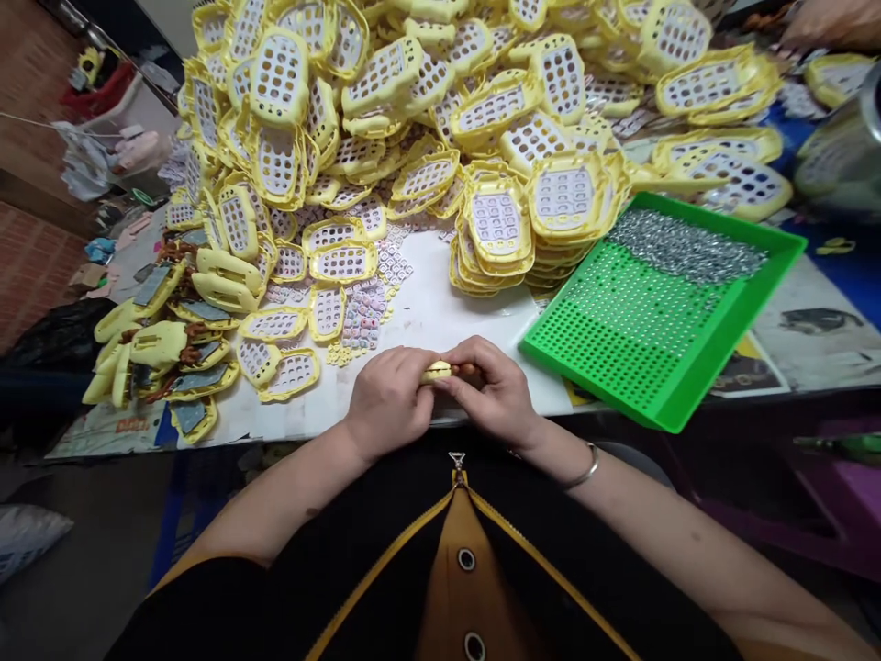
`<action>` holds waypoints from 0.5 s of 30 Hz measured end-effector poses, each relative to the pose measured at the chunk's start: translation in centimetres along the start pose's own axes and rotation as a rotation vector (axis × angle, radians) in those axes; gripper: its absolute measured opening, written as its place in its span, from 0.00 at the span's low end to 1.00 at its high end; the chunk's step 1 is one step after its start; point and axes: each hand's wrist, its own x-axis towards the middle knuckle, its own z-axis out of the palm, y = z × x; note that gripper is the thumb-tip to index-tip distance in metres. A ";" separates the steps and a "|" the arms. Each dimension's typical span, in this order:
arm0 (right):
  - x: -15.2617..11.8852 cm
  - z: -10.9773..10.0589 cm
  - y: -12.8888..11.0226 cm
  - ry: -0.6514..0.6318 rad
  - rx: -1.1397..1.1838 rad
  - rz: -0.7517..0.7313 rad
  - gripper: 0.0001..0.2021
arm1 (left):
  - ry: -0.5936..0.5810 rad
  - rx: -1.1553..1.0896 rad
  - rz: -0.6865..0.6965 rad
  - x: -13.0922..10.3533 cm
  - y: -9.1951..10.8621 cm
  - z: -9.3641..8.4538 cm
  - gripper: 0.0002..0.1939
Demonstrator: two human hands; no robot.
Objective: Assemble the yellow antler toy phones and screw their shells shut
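Close to the table's front edge, my left hand (389,402) and my right hand (496,393) meet with fingers closed around a yellow plastic toy shell (436,372). Mostly hidden by the fingers, the shell shows only its narrow end. A brown part (469,368) sticks out of it on the right, between my right thumb and fingers. Just beyond my left hand lie small printed square keys (363,317) and tiny yellow pieces (342,354). Yellow toy-phone frames with white keypad panels (292,374) rest to the left of it.
A large heap of yellow keypad frames (378,83) fills the back of the table. Stacked frames (496,220) stand in the middle. At right, a green perforated tray (598,358) holds many small metal screws (688,246). Shells with brown and grey parts (155,344) pile up at left.
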 end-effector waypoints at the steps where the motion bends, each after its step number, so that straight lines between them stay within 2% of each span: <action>1: -0.1 -0.1 0.0 -0.009 0.012 0.012 0.06 | -0.014 0.028 -0.021 0.1 0.1 -0.1 0.13; 3: -0.1 -0.2 -0.1 -0.021 0.028 0.045 0.07 | -0.049 0.085 -0.041 0.2 0.2 -0.1 0.18; 6: 0.1 -0.1 -0.3 -0.030 0.030 0.111 0.07 | -0.083 0.109 -0.003 0.5 0.4 0.1 0.23; 9: 0.2 0.2 -0.5 -0.016 0.046 0.139 0.06 | -0.033 0.093 0.009 0.5 0.6 0.4 0.24; 15: 0.0 0.8 -0.2 0.074 0.013 -0.006 0.08 | 0.020 0.069 -0.004 -0.1 0.4 1.0 0.23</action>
